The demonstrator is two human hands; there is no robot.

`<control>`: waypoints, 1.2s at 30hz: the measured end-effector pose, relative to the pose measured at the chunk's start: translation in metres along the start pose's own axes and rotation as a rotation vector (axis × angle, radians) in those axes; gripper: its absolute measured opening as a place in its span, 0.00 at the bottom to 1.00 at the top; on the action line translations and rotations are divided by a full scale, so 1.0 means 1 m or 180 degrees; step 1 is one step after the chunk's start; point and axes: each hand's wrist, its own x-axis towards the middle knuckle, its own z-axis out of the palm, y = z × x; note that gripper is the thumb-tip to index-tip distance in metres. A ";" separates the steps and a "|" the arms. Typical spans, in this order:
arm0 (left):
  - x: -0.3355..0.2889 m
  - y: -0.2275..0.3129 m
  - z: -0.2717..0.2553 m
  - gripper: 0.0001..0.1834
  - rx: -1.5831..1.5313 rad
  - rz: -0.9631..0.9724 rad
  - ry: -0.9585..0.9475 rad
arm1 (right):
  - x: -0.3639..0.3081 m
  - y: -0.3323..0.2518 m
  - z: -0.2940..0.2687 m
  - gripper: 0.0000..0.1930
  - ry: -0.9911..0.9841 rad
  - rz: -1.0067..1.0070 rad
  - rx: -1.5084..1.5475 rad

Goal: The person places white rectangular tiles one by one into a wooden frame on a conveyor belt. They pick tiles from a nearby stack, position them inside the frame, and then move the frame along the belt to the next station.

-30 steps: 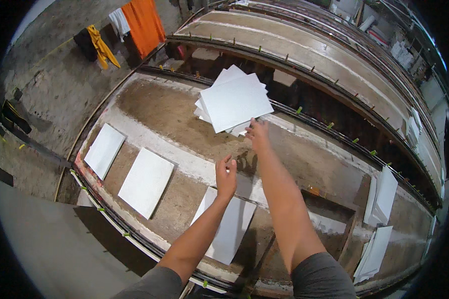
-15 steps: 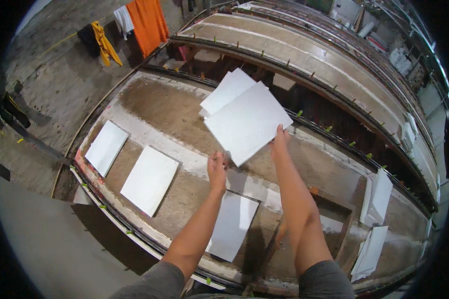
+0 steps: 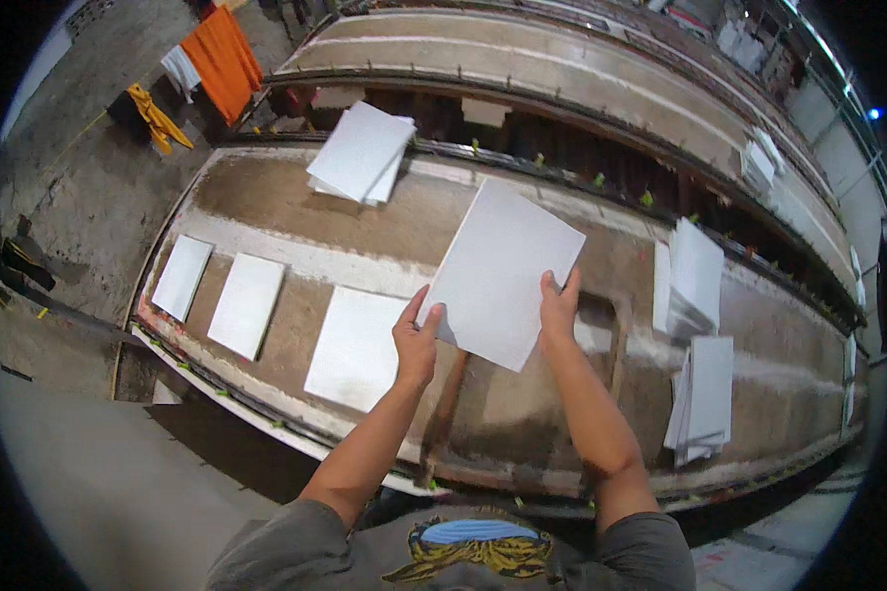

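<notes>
Long brown surface (image 3: pixel 266 197), white-streaked. Over it, mid-view, a white panel (image 3: pixel 508 271). Stack of white panels (image 3: pixel 360 148) at the panel's ten o'clock. Left hand (image 3: pixel 416 343) grips the panel's eight-o'clock edge; right hand (image 3: pixel 560 313), its four-o'clock edge.

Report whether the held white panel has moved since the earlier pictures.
Yes: the held white panel has shifted rightward, away from the stacked panels and closer to the rectangular recess in the worktable.
</notes>
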 end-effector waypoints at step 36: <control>-0.110 -0.108 -0.033 0.21 0.4131 0.0610 -0.1320 | -0.100 0.143 -0.147 0.35 0.0252 0.0081 -0.3332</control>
